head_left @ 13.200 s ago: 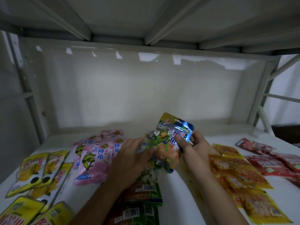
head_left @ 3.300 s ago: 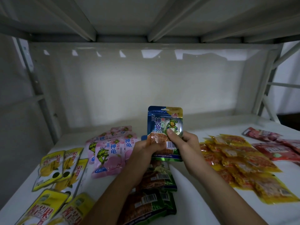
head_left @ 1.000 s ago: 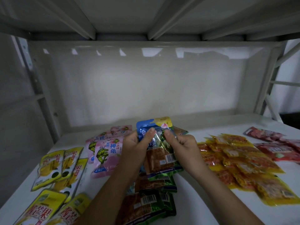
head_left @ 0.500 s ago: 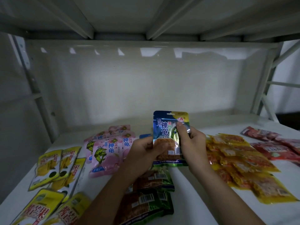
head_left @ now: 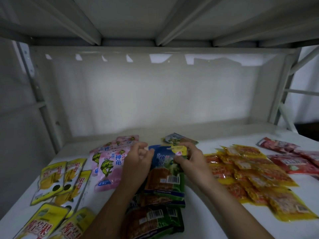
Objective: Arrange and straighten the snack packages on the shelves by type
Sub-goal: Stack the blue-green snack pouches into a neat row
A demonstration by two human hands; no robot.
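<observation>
A blue-and-green snack package (head_left: 164, 171) lies flat on top of a column of like green packages (head_left: 155, 219) in the middle of the white shelf (head_left: 198, 213). My right hand (head_left: 191, 159) pinches its upper right corner. My left hand (head_left: 138, 161) sits at its left edge with fingers loosely curled, touching the package side. One more package of the same kind (head_left: 178, 138) lies behind the hands.
Pink packages (head_left: 110, 163) lie left of centre, yellow packages (head_left: 58, 183) at the far left. Orange-yellow packages (head_left: 253, 175) spread on the right, red packages (head_left: 290, 156) at the far right. The back panel (head_left: 155, 94) and the upper shelf's beams (head_left: 172, 19) close in above.
The blue-and-green package, held upright in both hands half a second ago, now lies flat on the green column. Both hands came down with it.
</observation>
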